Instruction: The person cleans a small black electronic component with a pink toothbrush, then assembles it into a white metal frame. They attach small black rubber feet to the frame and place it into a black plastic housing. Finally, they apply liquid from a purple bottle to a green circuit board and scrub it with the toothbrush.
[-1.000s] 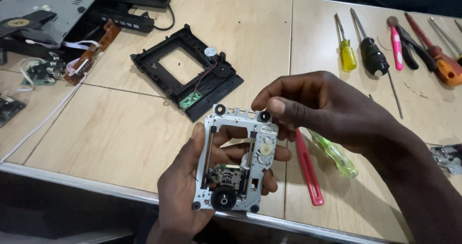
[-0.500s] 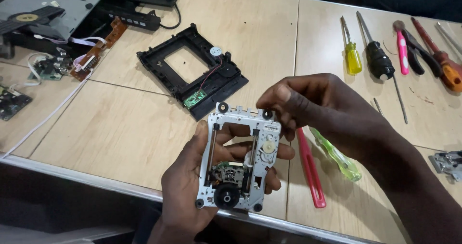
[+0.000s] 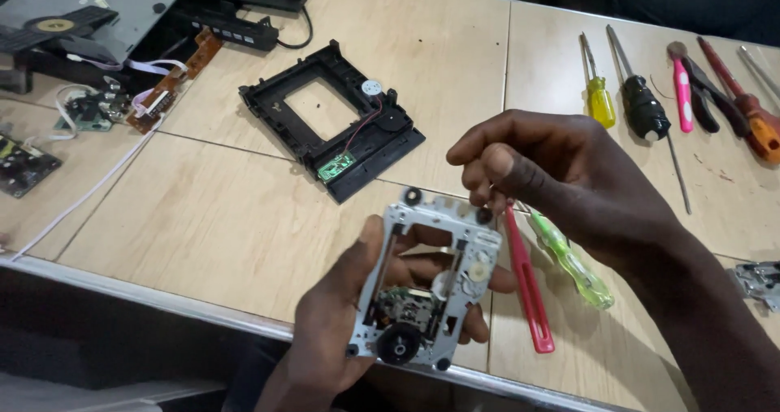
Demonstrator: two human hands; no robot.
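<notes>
My left hand (image 3: 337, 331) holds a small silver metal disc-drive mechanism (image 3: 426, 282) above the table's near edge, thumb along its left side, fingers behind it. The mechanism shows a black spindle hub at the bottom, a lens unit in the middle and rubber mounts at its corners. My right hand (image 3: 561, 176) hovers just above and right of the mechanism's top right corner, fingertips pinched together close to the rubber mount; nothing shows between them.
A black plastic drive frame (image 3: 329, 119) with a small green board lies on the wooden table (image 3: 203, 217). A red tool (image 3: 528, 286) and a green-handled screwdriver (image 3: 573, 262) lie under my right hand. Several screwdrivers (image 3: 646, 107) sit far right. Circuit boards and a grey casing (image 3: 122, 6) lie far left.
My right hand has lifted off the mechanism's top edge and moved up and to the right. The left hand keeps the mechanism steady.
</notes>
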